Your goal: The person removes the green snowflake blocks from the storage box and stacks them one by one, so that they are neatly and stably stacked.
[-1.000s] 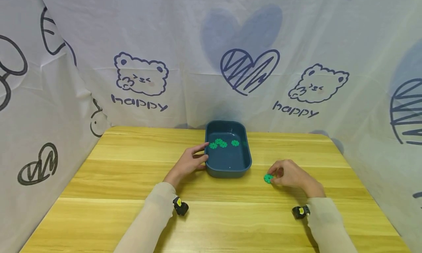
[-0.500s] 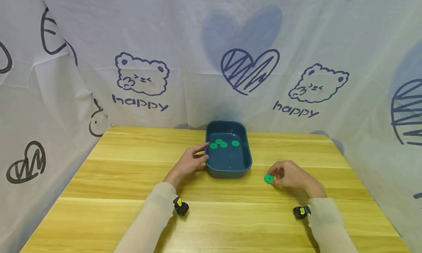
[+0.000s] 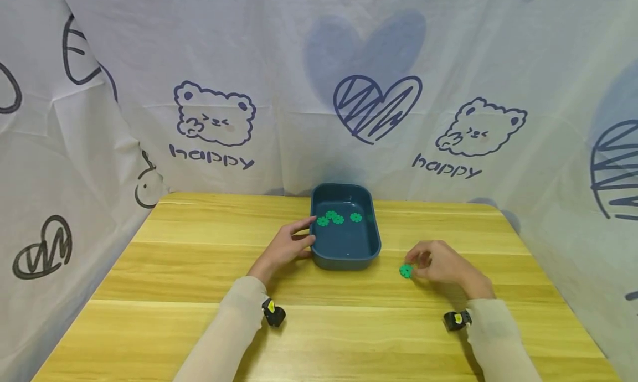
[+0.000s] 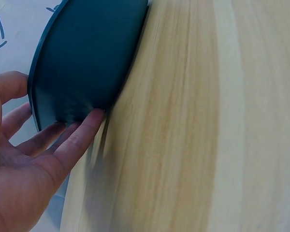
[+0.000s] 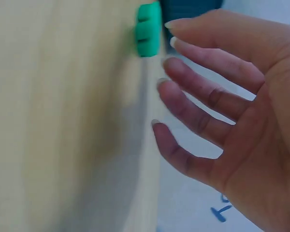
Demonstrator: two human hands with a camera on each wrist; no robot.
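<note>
A dark blue rectangular box (image 3: 346, 264) stands on the table with several green slotted interlocking discs (image 3: 323, 221) inside; one lies apart from the others. Against the box's left side rest the fingertips of my left hand (image 3: 284, 246); in the left wrist view they touch its outer wall (image 4: 84, 58), fingers extended. To the right of the box, my right hand (image 3: 441, 263) holds another green slotted disc (image 3: 405, 271) at the tips of thumb and index finger, tilted, low over the table. The right wrist view shows this disc (image 5: 148, 30) nearly edge-on, the other fingers loosely bent.
The wooden table (image 3: 324, 337) reaches back to a white printed cloth (image 3: 294, 94), which also hangs at both sides. A small black camera (image 3: 274, 314) is worn on the left wrist, and another black camera (image 3: 456, 320) on the right.
The disc in my right hand has changed its tilt very slightly. Both hands and the box otherwise stay where they were.
</note>
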